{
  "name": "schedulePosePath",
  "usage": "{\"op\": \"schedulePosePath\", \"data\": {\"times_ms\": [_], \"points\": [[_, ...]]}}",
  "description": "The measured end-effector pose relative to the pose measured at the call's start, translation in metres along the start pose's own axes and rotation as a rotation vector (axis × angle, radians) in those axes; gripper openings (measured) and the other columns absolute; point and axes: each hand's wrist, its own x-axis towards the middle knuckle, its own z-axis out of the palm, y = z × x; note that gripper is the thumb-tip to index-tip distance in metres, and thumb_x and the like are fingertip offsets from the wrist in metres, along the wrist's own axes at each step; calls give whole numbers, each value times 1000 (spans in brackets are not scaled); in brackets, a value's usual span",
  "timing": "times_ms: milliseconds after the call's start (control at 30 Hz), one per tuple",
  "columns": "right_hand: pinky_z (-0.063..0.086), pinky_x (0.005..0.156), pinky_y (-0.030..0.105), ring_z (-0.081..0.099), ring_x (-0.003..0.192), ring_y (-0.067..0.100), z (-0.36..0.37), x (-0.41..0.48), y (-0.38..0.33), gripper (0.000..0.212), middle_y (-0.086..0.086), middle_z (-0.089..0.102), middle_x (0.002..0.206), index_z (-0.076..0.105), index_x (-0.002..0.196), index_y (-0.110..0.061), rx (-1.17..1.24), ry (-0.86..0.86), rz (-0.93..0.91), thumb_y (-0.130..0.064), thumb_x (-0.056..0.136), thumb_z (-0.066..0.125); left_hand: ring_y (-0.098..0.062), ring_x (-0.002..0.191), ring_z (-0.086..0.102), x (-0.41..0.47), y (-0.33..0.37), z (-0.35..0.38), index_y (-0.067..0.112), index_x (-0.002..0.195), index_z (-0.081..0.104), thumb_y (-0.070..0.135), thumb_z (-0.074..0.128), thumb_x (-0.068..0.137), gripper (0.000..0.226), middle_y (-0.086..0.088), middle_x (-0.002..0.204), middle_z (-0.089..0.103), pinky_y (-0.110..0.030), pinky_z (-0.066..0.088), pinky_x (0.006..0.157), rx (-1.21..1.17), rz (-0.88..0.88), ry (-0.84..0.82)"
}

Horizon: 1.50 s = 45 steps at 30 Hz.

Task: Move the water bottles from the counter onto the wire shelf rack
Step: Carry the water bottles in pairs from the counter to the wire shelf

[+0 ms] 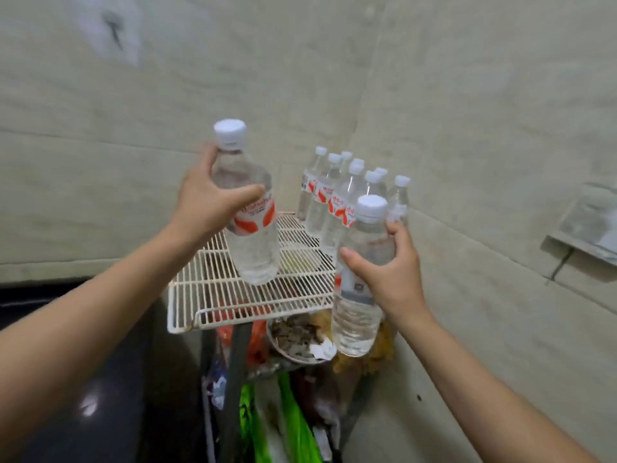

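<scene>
Both forearms stretched forward from the lower corners, converging toward the wire shelf rack at the middle. Left hand raised at about 10 o'clock from the rack's centre, wrapped around the shoulder of one water bottle, thumb across the red-and-white label, fingers behind; bottle tilted, white cap leaning toward 11 o'clock, base hovering over the shelf wires, contact with them impossible to judge. Right hand lower, at about 4 o'clock from the rack's centre, closed on a second bottle around its upper body, thumb in front, fingers curling round the far side; bottle nearly upright, base hanging off the rack's front right corner, over the clutter below.

Two bottles in hand, one each. On the rack's far right corner, at 1 o'clock, a tight cluster of standing bottles, all white-capped, roughly eight caps countable, exact number uncertain through overlap. Right-hand bottle just in front of that cluster, partly covering it; left-hand bottle well to its left, apart from it.

Under the rack: one round bowl of scraps at 6 o'clock, bright green bags lower down, orange plastic beside the post. Pale walls meeting in a corner behind the cluster.
</scene>
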Motion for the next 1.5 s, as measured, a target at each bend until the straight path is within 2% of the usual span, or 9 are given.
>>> {"op": "schedulePosePath", "data": {"times_ms": [100, 200, 267, 367, 667, 967, 1200, 1300, 1500], "points": [[48, 68, 7, 61, 84, -2, 20, 46, 8, 63, -8, 59, 98, 47, 113, -18, 56, 31, 32, -38, 61, 78, -23, 94, 65, 23, -22, -2, 35, 103, 52, 22, 75, 58, 52, -4, 103, 67, -46, 53, 87, 101, -79, -16], [51, 90, 39, 60, 102, 24, 51, 92, 24, 76, 7, 56, 120, 38, 126, -16, 89, 26, 158, -44, 65, 73, -24, 94, 65, 53, -47, -2, 42, 91, 53, 26, 72, 53, 46, -3, 101, 67, -48, 52, 88, 139, -133, 4], [47, 92, 48, 57, 105, 28, 78, 118, 34, 77, 6, 54, 123, 35, 128, -18, 85, 13, 184, -46, 66, 72, -24, 92, 66, 77, -66, -2, 44, 87, 54, 27, 70, 51, 43, -1, 97, 68, -44, 54, 85, 147, -146, 7], [47, 90, 43, 57, 103, 26, 122, 158, 48, 73, 5, 54, 119, 36, 126, -18, 49, -4, 186, -43, 68, 72, -22, 91, 66, 118, -97, -1, 42, 87, 53, 25, 74, 54, 43, 8, 90, 65, -35, 54, 77, 148, -149, -27], [51, 88, 48, 63, 93, 30, 212, 279, 109, 57, 7, 59, 106, 34, 103, -27, 284, 35, 401, -28, 66, 76, -24, 98, 64, 223, -180, 13, 36, 114, 51, 31, 72, 52, 66, -2, 109, 65, -48, 52, 88, 238, -187, -87], [49, 88, 42, 59, 99, 25, 267, 341, 143, 63, 8, 58, 112, 37, 114, -21, 145, 51, 300, -35, 66, 76, -22, 97, 63, 281, -227, 49, 36, 111, 48, 28, 75, 58, 60, 6, 102, 61, -42, 53, 85, 196, -218, -112], [39, 75, 23, 49, 82, -1, 260, 347, 167, 63, -20, 45, 90, 29, 110, -32, 141, -15, 246, -39, 67, 75, -14, 94, 55, 282, -243, 82, 48, 109, 43, 42, 67, 51, 62, 13, 102, 55, -30, 46, 82, 270, -183, -92], [36, 70, 17, 49, 83, 0, 262, 344, 169, 60, -17, 48, 93, 30, 110, -30, 158, 44, 214, -37, 69, 74, -13, 93, 55, 283, -242, 85, 46, 110, 44, 37, 71, 54, 62, 15, 99, 55, -28, 43, 80, 281, -188, -109], [37, 84, 31, 46, 105, 15, 262, 339, 157, 66, -4, 44, 112, 30, 130, -17, 110, -35, 205, -47, 79, 60, -26, 107, 58, 277, -243, 66, 29, 125, 44, 27, 77, 61, 72, -5, 120, 60, -48, 49, 94, 165, -235, -75]]}}
